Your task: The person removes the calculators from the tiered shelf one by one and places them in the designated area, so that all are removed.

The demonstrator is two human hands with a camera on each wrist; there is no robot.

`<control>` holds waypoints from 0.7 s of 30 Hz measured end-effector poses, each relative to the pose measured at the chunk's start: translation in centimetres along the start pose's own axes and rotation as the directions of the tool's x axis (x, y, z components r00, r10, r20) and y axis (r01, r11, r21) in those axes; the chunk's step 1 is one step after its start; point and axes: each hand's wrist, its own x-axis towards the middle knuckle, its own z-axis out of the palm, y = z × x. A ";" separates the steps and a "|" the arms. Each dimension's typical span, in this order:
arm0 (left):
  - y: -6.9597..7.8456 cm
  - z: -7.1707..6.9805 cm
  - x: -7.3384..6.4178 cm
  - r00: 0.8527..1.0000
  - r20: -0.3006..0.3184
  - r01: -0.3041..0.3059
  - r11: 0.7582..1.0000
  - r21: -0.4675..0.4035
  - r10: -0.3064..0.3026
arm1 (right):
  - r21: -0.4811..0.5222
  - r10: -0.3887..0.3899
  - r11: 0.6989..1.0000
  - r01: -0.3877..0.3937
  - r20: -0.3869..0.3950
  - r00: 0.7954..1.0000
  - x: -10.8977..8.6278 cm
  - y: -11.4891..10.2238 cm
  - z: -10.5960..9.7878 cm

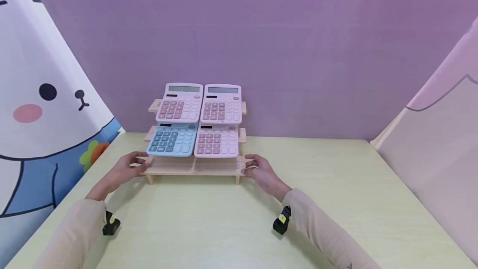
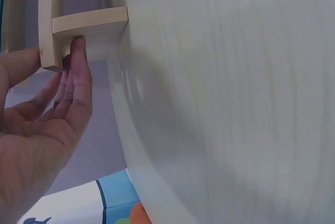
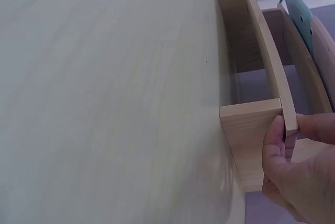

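Note:
A tiered wooden rack (image 1: 169,169) stands on the table, its lowest shelf bare. My left hand (image 1: 128,168) pinches that shelf's left end, thumb on top and fingers beneath, as the left wrist view shows on the shelf end (image 2: 51,51). On the opposite end, my right hand (image 1: 261,173) pinches the same shelf; in the right wrist view its fingers lie under the board (image 3: 289,122). Two pink calculators (image 1: 181,103) (image 1: 222,103) lean on the top tier. Below them are a blue calculator (image 1: 172,140) and another pink calculator (image 1: 216,141).
The rack stands on a pale wood-grain table (image 1: 209,223), near a purple backdrop (image 1: 261,53). A cartoon-printed cloth (image 1: 48,136) hangs along the left side, and a pink and white cloth (image 1: 433,136) along the right. A black wrist camera (image 1: 281,220) sits at my right cuff.

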 end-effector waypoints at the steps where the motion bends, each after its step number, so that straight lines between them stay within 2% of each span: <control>1: 0.0 -0.1 0.0 1.000 0.000 0.000 1.000 0.001 0.000 | 0.000 0.002 1.000 -0.002 -0.001 1.000 0.0 0.0 0.1; 12: -0.3 -0.2 0.2 1.000 0.001 0.000 1.000 -0.009 0.000 | -0.011 0.020 1.000 -0.020 -0.023 1.000 -0.1 -0.3 0.5; 21: -0.6 -0.4 0.3 1.000 0.008 -0.028 1.000 -0.015 0.028 | -0.015 0.016 1.000 -0.016 -0.016 1.000 -0.1 0.0 0.2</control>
